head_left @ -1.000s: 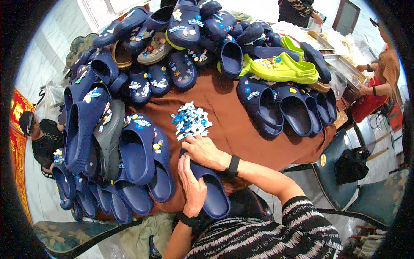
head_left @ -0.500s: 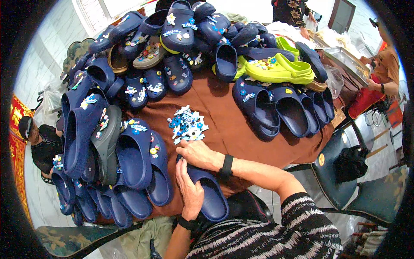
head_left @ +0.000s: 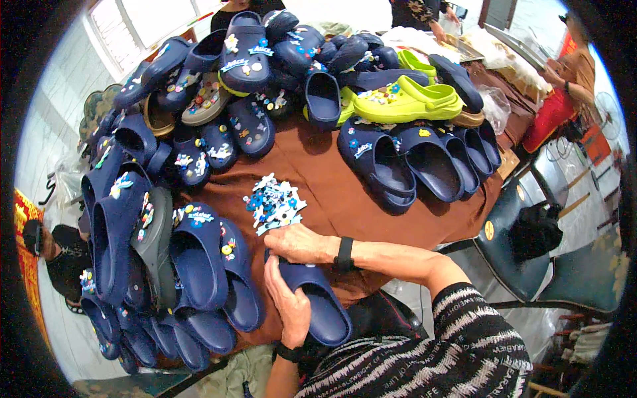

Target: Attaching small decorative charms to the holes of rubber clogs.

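A navy clog [head_left: 324, 317] lies at the table's near edge in front of me, its toe pointing away and its open heel end toward me. Along its left side my left hand [head_left: 289, 304] grips it, fingers together and thumb bent over. My right hand [head_left: 298, 244] is closed over the toe, with curled fingertips; whatever they pinch is hidden. Just beyond the right hand, a small heap of blue and white shoe charms [head_left: 275, 204] rests on the brown tablecloth [head_left: 371, 242].
Navy clogs with charms crowd the left, such as this pair's slipper [head_left: 198, 255], and a grey clog [head_left: 156, 245]. A lime-green clog [head_left: 406, 101] tops more navy clogs [head_left: 434, 162] at far right. Chairs [head_left: 517, 245] stand right. Other people [head_left: 63, 262] are around the table.
The view has shifted a little, so the table's things sit further left in the picture. Both hands stay at the clog, with only slight movement at its toe.
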A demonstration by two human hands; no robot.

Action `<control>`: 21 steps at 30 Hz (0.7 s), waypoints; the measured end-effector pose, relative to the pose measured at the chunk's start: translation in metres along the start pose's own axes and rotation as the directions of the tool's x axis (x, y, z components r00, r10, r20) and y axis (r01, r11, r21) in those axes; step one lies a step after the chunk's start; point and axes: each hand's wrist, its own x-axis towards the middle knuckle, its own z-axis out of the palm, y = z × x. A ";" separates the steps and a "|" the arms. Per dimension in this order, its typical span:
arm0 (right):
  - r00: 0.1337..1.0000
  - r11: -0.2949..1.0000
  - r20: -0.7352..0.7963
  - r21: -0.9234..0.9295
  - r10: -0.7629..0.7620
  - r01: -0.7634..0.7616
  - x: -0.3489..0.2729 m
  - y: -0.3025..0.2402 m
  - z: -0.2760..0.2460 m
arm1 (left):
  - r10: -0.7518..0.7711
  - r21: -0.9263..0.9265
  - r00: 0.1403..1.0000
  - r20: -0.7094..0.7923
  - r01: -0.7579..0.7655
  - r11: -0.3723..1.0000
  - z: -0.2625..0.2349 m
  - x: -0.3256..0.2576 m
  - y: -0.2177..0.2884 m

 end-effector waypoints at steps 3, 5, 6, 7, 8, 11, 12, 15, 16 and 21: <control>0.991 0.993 -0.063 0.004 -0.115 0.116 0.001 -0.005 0.003 | -0.040 -0.016 0.999 -0.015 0.039 0.999 -0.001 0.000 0.004; 0.991 0.993 -0.091 0.063 -0.094 0.100 0.006 -0.002 0.000 | -0.043 -0.018 0.999 -0.022 0.042 0.999 0.002 0.001 0.002; 0.993 0.999 -0.111 0.018 0.036 -0.034 0.007 0.000 -0.003 | -0.044 -0.020 0.999 -0.022 0.043 0.999 0.003 0.001 0.002; 0.976 0.985 -0.140 -0.022 0.168 -0.173 0.010 0.002 -0.006 | -0.043 -0.020 0.999 -0.017 0.043 0.999 0.003 0.001 0.002; 0.954 0.971 -0.197 -0.037 0.226 -0.238 0.013 0.010 -0.010 | -0.032 -0.026 0.999 -0.014 0.032 0.999 0.003 0.002 0.007; 0.916 0.954 -0.312 -0.075 0.252 -0.289 0.018 0.034 -0.019 | -0.016 -0.024 1.000 -0.011 0.015 1.000 0.003 0.002 0.004; 0.915 0.937 -0.276 -0.105 0.294 -0.333 0.014 0.038 -0.020 | -0.009 -0.026 1.000 -0.011 0.009 1.000 0.003 0.003 0.005; 0.938 0.914 -0.079 -0.211 0.338 -0.347 0.005 0.022 -0.015 | -0.027 -0.036 1.000 -0.009 0.027 0.999 0.002 0.002 0.001; 0.923 0.906 0.061 -0.226 0.380 -0.358 0.001 0.014 -0.013 | -0.030 -0.036 0.999 -0.014 0.030 0.999 0.003 0.001 0.000; 0.980 0.939 -0.081 -0.279 0.183 -0.199 -0.022 -0.006 -0.002 | -0.008 0.001 1.000 -0.009 0.008 1.000 0.002 0.003 0.005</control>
